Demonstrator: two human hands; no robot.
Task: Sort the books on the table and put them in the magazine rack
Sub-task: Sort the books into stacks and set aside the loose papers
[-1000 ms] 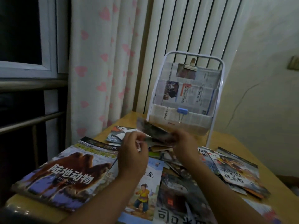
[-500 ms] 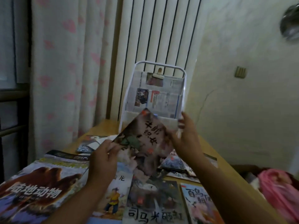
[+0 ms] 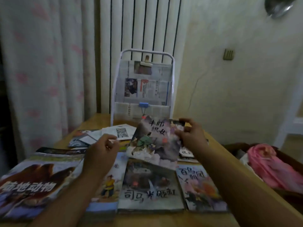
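My right hand (image 3: 190,136) grips the right edge of a thin picture book (image 3: 154,141) with a dark painted cover, held tilted above the table just in front of the magazine rack (image 3: 173,74). The rack is a white wire frame lined with newspaper, standing upright at the table's far edge. My left hand (image 3: 103,149) hovers left of the book with fingers loosely curled, touching nothing. Below lie a large animal book (image 3: 32,187), a book with a boy on it (image 3: 109,184), a dark-covered book (image 3: 150,189) and a flowery book (image 3: 200,187).
More thin books and papers (image 3: 118,131) lie between my hands and the rack. The wooden table (image 3: 147,221) ends close at the right, where a pink bag (image 3: 270,167) sits lower down. A curtain (image 3: 49,63) and radiator (image 3: 139,27) stand behind.
My left hand has let go of the picture book and moved left. My right hand now holds it alone, shifted right and lower. The view has swung a little to the right.
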